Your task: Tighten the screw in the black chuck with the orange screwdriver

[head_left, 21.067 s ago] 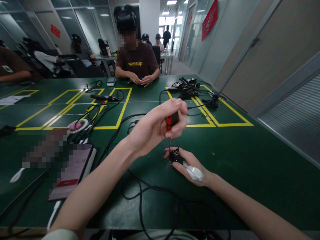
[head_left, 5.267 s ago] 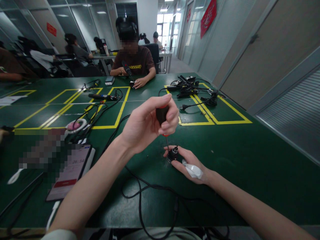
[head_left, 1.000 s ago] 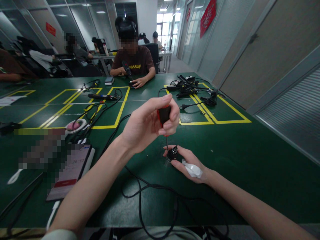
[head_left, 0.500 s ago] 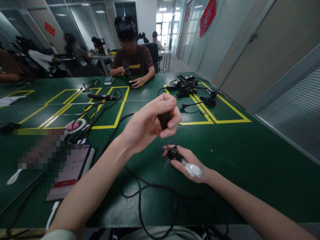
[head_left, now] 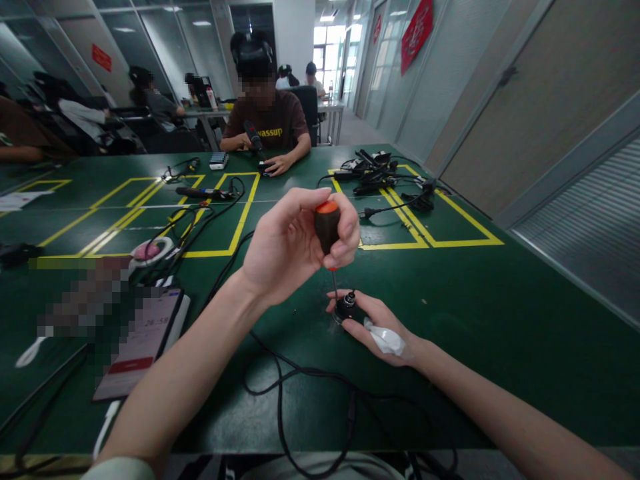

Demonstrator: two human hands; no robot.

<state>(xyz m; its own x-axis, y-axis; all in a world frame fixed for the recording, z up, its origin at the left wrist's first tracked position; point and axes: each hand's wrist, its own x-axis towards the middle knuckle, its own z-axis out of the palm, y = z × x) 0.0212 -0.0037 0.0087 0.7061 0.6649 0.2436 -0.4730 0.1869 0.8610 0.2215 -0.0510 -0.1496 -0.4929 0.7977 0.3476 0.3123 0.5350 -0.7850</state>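
Observation:
My left hand (head_left: 293,243) grips a screwdriver (head_left: 327,230) with a black and red handle, held upright, its thin shaft pointing down into a small black round part (head_left: 345,308) with a metal top. My right hand (head_left: 377,327) holds that part against the green table (head_left: 500,333) between thumb and fingers. A white wad (head_left: 384,339) is tucked in the right palm. A black cable (head_left: 295,380) loops on the table below both hands.
A phone (head_left: 143,343) lies at the left beside cables and a pink-and-white ring (head_left: 150,251). Yellow tape boxes mark the table. A heap of black cables and plugs (head_left: 380,177) lies at the far right. A person (head_left: 265,113) sits opposite, working with a tool.
My left fingers have shifted on the screwdriver handle, so its red cap now shows on top. The right hand and the black part have stayed in place.

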